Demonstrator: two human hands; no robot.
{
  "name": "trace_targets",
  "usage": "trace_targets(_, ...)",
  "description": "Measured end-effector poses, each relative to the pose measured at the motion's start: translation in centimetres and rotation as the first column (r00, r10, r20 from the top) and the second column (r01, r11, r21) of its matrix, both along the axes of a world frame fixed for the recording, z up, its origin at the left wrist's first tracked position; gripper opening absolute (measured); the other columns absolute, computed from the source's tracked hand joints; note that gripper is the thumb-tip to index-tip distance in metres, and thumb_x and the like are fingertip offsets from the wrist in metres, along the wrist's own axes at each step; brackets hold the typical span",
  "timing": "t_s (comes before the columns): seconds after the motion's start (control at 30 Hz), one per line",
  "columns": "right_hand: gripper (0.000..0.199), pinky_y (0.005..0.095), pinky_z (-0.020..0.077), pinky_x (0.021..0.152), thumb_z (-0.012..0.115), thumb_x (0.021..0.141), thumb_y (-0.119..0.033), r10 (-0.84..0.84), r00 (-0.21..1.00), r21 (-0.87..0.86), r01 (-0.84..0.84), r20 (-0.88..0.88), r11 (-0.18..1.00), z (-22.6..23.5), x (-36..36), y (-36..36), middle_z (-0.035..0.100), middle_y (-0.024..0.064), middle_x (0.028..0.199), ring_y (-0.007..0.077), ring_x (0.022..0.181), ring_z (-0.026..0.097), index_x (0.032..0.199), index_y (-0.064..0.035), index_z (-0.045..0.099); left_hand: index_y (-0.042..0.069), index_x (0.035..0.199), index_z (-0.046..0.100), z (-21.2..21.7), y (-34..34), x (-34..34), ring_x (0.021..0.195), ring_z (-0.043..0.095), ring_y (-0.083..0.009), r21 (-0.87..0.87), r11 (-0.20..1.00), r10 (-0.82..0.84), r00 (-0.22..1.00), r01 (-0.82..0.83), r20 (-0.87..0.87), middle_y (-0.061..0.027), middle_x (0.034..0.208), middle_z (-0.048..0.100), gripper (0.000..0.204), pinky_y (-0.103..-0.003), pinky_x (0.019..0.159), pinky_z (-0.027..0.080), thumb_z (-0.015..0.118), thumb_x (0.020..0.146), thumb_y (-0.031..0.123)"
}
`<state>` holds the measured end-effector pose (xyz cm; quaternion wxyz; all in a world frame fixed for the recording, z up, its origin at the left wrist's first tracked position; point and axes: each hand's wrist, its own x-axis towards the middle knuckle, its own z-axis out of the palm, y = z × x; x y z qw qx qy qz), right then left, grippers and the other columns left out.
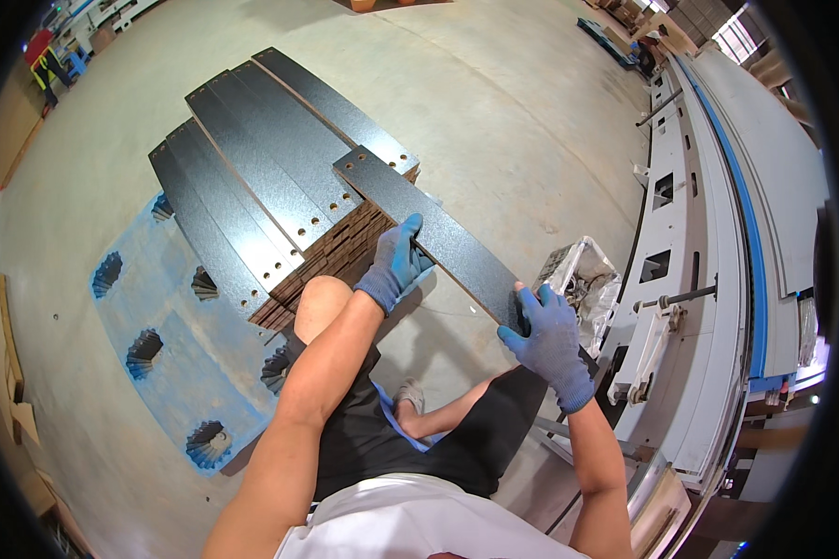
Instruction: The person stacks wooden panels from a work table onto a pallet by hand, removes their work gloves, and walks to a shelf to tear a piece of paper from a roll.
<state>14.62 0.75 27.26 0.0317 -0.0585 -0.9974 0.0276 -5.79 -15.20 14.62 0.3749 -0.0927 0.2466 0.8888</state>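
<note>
A long dark board (447, 242) with drilled holes at its far end lies across my front, slanting from the stack toward my right. My left hand (396, 261), in a blue-grey work glove, grips its near long edge around the middle. At the board's right end, my right hand (547, 340), gloved alike, is closed around the end with the fingertips over the top. The far end of the board overlaps the corner of a stack of similar dark boards (270, 158), which have holes along their ends and brown cut edges.
Under the stack is a blue plastic pallet (177, 326) with ribbed openings. A long grey machine (680, 270) with a blue strip runs along the right. Beside it stands a bin lined with clear plastic (587, 279). Two other people (47, 65) are far off, one at each side.
</note>
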Motion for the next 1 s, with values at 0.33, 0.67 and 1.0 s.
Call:
trace_targets(0.33,0.055,0.0438,0.0454,0.079,0.079,0.065,-0.031,0.06,0.995,0.002,-0.06,-0.079,0.998,-1.6,-2.8,0.8,0.054,0.0155,0.097,0.0333,0.091,0.055,0.114,-0.0111,0.064,-0.001,0.109,0.062,1.3,-3.5,-0.5,0.067,0.067,-0.0171,-0.627,0.723,0.063,0.931,-0.29,-0.359,-0.0111,0.09,0.067,0.025,-0.028,0.057,0.056,0.058,0.092,0.018)
trace_targets(0.67,0.053,0.0448,0.0428,0.079,0.077,0.068,-0.035,0.127,0.99,-0.01,-0.128,-0.056,0.992,-3.3,-5.6,1.4,0.054,0.0202,0.106,0.0351,0.095,0.053,0.116,-0.0154,0.064,-0.007,0.132,0.044,1.4,-13.7,-11.7,0.12,0.051,-0.0423,-0.708,-0.303,-0.07,0.756,-0.638,-0.651,-0.0307,0.132,0.048,0.072,-0.045,0.099,0.043,0.065,0.081,0.038)
trace_targets(1.0,0.047,0.0433,0.0425,0.078,0.077,0.069,-0.037,0.185,0.981,-0.11,-0.191,-0.066,0.975,-4.5,-7.5,-0.5,0.054,0.0164,0.098,0.0325,0.091,0.053,0.111,-0.016,0.068,-0.015,0.122,0.049,-2.6,-16.4,-14.1,0.109,0.058,-0.0434,-0.865,-0.132,0.109,0.861,-0.483,-0.497,-0.0341,0.116,0.058,0.068,-0.041,0.096,0.045,0.068,0.077,0.032)
